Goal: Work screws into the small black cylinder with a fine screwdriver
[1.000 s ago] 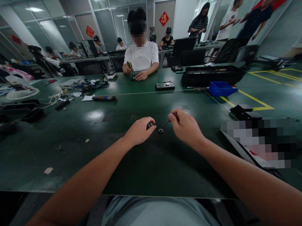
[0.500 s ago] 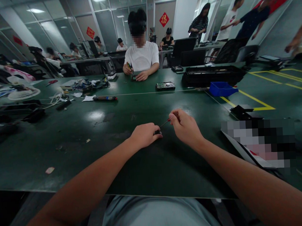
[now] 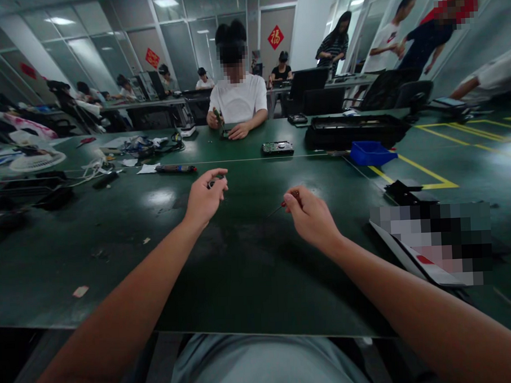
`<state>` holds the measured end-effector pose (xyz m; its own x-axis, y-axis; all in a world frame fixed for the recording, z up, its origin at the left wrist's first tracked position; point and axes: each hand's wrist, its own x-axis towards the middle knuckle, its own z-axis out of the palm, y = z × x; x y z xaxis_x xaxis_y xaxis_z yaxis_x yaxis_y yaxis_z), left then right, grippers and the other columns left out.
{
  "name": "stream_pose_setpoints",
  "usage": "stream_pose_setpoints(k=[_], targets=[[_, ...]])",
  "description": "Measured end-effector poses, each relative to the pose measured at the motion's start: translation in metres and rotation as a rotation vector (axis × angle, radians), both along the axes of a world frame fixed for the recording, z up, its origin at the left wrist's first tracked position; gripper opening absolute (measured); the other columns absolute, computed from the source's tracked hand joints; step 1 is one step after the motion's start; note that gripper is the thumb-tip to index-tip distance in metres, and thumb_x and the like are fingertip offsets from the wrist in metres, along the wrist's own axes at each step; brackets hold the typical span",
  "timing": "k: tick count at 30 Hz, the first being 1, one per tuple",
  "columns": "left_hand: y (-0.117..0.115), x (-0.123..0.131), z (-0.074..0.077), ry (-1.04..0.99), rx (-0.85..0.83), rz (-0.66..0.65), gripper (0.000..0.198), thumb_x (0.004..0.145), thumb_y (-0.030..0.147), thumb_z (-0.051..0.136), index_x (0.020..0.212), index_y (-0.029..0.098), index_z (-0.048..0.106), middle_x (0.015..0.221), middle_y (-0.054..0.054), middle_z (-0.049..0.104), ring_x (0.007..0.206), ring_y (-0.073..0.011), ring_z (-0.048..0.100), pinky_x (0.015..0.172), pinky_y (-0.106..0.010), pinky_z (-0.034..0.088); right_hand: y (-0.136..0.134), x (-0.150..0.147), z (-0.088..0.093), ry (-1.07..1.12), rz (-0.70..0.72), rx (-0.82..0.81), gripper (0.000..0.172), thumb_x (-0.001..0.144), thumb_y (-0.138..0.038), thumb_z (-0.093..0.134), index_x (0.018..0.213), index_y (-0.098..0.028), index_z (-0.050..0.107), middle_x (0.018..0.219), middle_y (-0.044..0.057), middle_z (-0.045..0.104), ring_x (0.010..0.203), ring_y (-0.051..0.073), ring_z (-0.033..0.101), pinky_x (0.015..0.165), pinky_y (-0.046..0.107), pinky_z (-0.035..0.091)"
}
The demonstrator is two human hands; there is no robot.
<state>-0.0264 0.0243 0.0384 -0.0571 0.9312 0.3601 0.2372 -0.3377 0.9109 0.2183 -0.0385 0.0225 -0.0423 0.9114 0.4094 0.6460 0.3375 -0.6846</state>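
Observation:
My left hand (image 3: 205, 198) is raised above the green table (image 3: 242, 271), fingers pinched on a small dark part (image 3: 214, 183). My right hand (image 3: 309, 216) rests lower, to the right, closed around a thin screwdriver with a red handle (image 3: 286, 203); its shaft points left and down toward the table top. The two hands are well apart, with bare mat between them.
A person in a white shirt (image 3: 238, 99) works across the table. A hard drive (image 3: 278, 148), a blue bin (image 3: 370, 152), a long black case (image 3: 357, 130) and a dark tool (image 3: 176, 168) lie beyond my hands. Clutter and cables (image 3: 46, 167) fill the left; a blurred object (image 3: 431, 243) sits right.
My left hand has picked up the small dark part from beside the screwdriver tip and lifted it up and to the left. My right hand has stayed nearly still.

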Motion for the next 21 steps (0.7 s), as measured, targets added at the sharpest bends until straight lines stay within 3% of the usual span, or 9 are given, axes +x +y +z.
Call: stream_pose_setpoints(k=[3,7,13,21], targets=[[0.009,-0.021,0.011,-0.345,-0.127,-0.01,0.02,0.079,0.023,0.057,0.097,0.019,0.064,0.07,0.0,0.054,0.049,-0.0101,0.045,0.042,-0.023,0.025,0.001,0.0,-0.002,0.009,0.002,-0.002,0.025,0.099,-0.039,0.042,0.095,-0.021,0.058,0.079,0.006,0.068,0.074,0.022,0.064,0.066,0.034,0.042],[0.015,-0.057,0.023,-0.618,-0.246,0.027,0.007,0.084,0.024,0.057,0.087,0.017,0.056,0.068,0.002,0.051,0.049,-0.009,0.043,0.044,-0.023,0.026,0.001,0.0,-0.002,0.02,0.006,0.004,0.025,0.099,-0.039,0.042,0.094,-0.021,0.058,0.079,0.006,0.068,0.074,0.022,0.064,0.066,0.033,0.043],[0.01,-0.121,0.033,-0.75,-0.234,0.229,0.003,0.088,0.016,0.052,0.085,0.015,0.052,0.067,0.004,0.048,0.052,-0.0089,0.042,0.048,-0.023,0.027,-0.001,-0.002,0.0,0.023,0.005,-0.025,0.023,0.099,-0.038,0.042,0.093,-0.021,0.058,0.078,0.005,0.067,0.072,0.021,0.063,0.066,0.033,0.042],[-0.01,-0.207,0.037,-0.859,-0.172,0.503,0.006,0.078,0.011,0.043,0.08,0.013,0.048,0.067,0.002,0.044,0.053,-0.0106,0.041,0.052,-0.023,0.03,0.0,-0.004,-0.001,0.009,0.001,-0.024,0.024,0.098,-0.038,0.042,0.091,-0.022,0.059,0.075,0.004,0.066,0.07,0.021,0.062,0.064,0.032,0.041]])
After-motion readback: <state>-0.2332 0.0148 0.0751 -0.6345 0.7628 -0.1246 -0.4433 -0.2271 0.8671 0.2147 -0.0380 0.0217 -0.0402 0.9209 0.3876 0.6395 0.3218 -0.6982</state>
